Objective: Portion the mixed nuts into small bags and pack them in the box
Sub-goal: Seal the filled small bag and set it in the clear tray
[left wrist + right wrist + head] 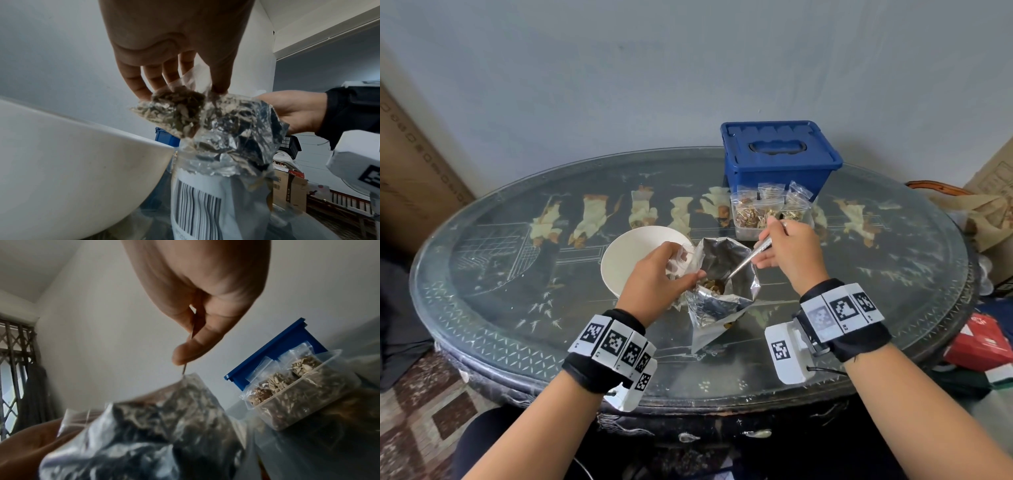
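Observation:
A silver foil pouch of mixed nuts (722, 291) stands open at the table's middle. My left hand (664, 277) pinches a small clear bag (179, 110), partly filled with nuts, at the pouch's left rim. My right hand (787, 246) grips a metal spoon (748, 258) whose bowl dips into the pouch; the bowl is hidden. Behind the pouch a clear tub (767, 219) holds several filled small bags (287, 382). The blue lidded box (779, 154) stands at the back, shut.
A white bowl (626, 253) sits just left of the pouch, under my left hand. The oval glass-topped table (517, 274) is ringed by cardboard boxes (410, 171), a basket (962, 205) at the right and a red packet (983, 339) beyond the right edge.

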